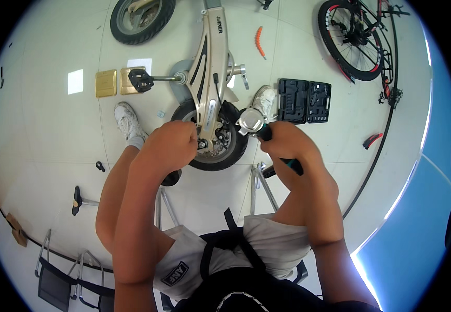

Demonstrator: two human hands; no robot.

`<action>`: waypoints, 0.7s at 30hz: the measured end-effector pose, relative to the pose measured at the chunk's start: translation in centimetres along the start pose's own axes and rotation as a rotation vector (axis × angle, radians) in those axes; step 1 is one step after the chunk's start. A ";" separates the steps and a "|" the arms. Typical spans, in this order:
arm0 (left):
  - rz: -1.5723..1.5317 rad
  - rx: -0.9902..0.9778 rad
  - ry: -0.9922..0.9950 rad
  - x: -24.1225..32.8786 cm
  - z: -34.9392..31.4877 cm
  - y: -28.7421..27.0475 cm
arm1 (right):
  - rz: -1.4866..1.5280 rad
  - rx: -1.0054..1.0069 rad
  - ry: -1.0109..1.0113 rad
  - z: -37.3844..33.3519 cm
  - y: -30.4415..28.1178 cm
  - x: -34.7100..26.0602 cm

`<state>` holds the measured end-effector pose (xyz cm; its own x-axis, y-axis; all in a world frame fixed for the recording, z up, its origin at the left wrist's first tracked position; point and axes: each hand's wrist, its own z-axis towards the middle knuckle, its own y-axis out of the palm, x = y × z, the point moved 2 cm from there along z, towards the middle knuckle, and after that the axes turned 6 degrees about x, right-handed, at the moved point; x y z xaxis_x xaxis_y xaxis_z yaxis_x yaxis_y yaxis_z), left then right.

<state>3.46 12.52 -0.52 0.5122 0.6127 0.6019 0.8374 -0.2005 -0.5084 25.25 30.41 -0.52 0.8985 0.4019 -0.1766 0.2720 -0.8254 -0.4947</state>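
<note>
A beige bike frame (212, 57) stands before me, its small black-tyred rear wheel (231, 156) between my feet. My left hand (172, 145) is a closed fist at the wheel's left side, beside the axle end (202, 143); whatever its fingers hold is hidden. My right hand (290, 139) is wrapped round the black and teal grip of what looks like a ratchet wrench (252, 120). Its round silver head is just right of the wheel, and the grip's end shows below my fist. From this angle I cannot tell whether the head touches the bike.
An open black tool case (293, 104) lies beyond my right hand. Two gold trays (106, 84) lie left of the pedal (141, 80). Another wheel (143, 21) is at the far left, a bicycle (353, 39) at the far right. A T-shaped tool (77, 201) lies near my left leg.
</note>
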 end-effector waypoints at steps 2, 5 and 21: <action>-0.027 0.036 0.019 -0.1 -0.1 -0.2 | 0.045 0.019 -0.071 -0.1 -0.2 -1.3; -0.152 0.069 0.105 -0.9 0.4 -1.2 | 0.193 0.047 -0.213 0.6 1.0 -2.1; -0.427 0.178 -0.077 -3.4 -1.0 -7.1 | 0.164 0.232 -0.160 2.5 7.7 -6.6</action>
<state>-4.04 11.10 1.67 0.1075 0.6680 0.7364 0.9209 0.2123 -0.3270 20.52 22.37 -5.31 0.8535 0.3435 -0.3919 0.0262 -0.7794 -0.6260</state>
